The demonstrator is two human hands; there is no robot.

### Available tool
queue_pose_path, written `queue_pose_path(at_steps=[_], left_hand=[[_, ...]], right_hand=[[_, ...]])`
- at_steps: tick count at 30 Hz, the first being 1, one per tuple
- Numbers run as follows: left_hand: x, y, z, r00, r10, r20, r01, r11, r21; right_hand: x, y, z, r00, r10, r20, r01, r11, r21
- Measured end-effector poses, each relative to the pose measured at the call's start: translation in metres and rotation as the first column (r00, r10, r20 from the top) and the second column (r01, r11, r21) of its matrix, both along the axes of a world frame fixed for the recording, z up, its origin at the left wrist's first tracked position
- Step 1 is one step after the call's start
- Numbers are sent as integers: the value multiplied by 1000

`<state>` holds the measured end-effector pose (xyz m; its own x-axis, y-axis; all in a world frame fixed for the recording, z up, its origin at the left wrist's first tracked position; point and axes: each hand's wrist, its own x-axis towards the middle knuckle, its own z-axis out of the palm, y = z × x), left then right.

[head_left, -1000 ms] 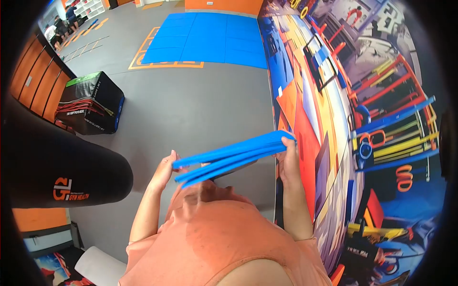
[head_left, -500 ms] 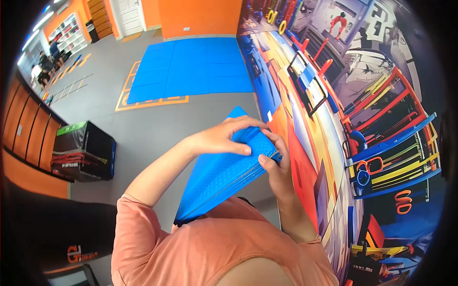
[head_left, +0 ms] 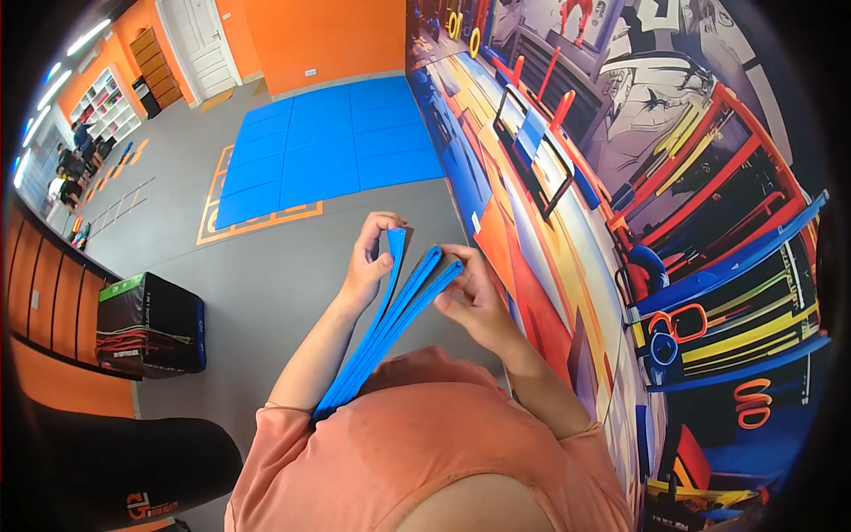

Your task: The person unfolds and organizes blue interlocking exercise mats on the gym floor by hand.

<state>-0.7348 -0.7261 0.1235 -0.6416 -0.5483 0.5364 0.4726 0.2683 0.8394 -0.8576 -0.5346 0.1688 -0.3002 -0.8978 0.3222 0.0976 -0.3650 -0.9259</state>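
A blue folding mat (head_left: 377,332) stands edge-on in front of my chest, its lower end against my shirt. Its upper end fans apart into several layers. My left hand (head_left: 366,264) grips the top of the leftmost layer, thumb on the near side and fingers behind. Around the layers on the right, my right hand (head_left: 474,297) is closed, with its thumb toward me and part of its fingers hidden behind the mat. A dark gap shows between the left layer and the others.
Blue mats (head_left: 319,146) cover the floor ahead, over orange floor markings. A black box (head_left: 151,324) stands at left, a black padded object (head_left: 115,461) nearer. A mural wall (head_left: 532,222) and a band rack (head_left: 736,293) are at right. People (head_left: 71,168) are far left.
The mat has turned from showing its broad face to edge-on, and its layers have spread at the top. My left hand has moved left, off the broad face onto one layer.
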Motion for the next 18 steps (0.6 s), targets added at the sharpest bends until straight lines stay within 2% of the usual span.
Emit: queue_pose_path(at_steps=[1,2,3,4,6,7,8,10,11,12,13,14,15,17,18], left_hand=[[-11,7,-6,1000,-4,1,4,1000,1],[-23,21,-10,991,-128,-35,132,984,123],[-34,32,-14,966,-244,-85,257,936,241],[-46,40,-18,966,-245,-76,257,933,251],[-64,54,-20,931,-305,-200,362,842,399],[-70,57,-15,919,-291,-267,377,849,371],[-81,50,-24,922,-285,-264,371,848,379],[-106,21,-50,811,-414,-413,578,461,673],[-117,-2,-41,875,-309,-371,483,533,695],[-125,-24,-27,924,-198,-327,378,595,709],[-127,-25,6,931,-92,-354,335,598,728],[-129,-27,38,925,12,-380,297,601,742],[-128,-42,46,925,18,-379,290,611,737],[-113,-74,63,942,252,-220,-29,718,695],[-106,-80,72,940,255,-224,-30,720,693]], right_hand=[[-8,5,-2,999,-1,-37,4,997,79],[-15,8,-5,997,3,-71,9,987,159],[-20,5,-16,998,-33,-53,39,992,121],[-26,4,-23,998,-34,-43,40,991,129],[-39,1,-32,993,-90,-80,96,992,86],[-49,-2,-33,980,-94,-173,113,988,103],[-53,-9,-30,982,-89,-168,108,988,111],[-51,-27,-18,963,-251,-97,250,968,-24],[-53,-34,-10,968,-236,-91,235,972,-17],[-54,-41,1,936,-253,-245,249,967,-48],[-54,-46,6,879,-272,-392,259,962,-89],[-52,-47,-1,883,-263,-389,245,965,-96],[-48,-46,-12,941,-143,-306,124,989,-81],[-44,-30,-18,981,82,-175,-84,996,-4],[-45,-27,-28,981,170,-96,-177,981,-75]])
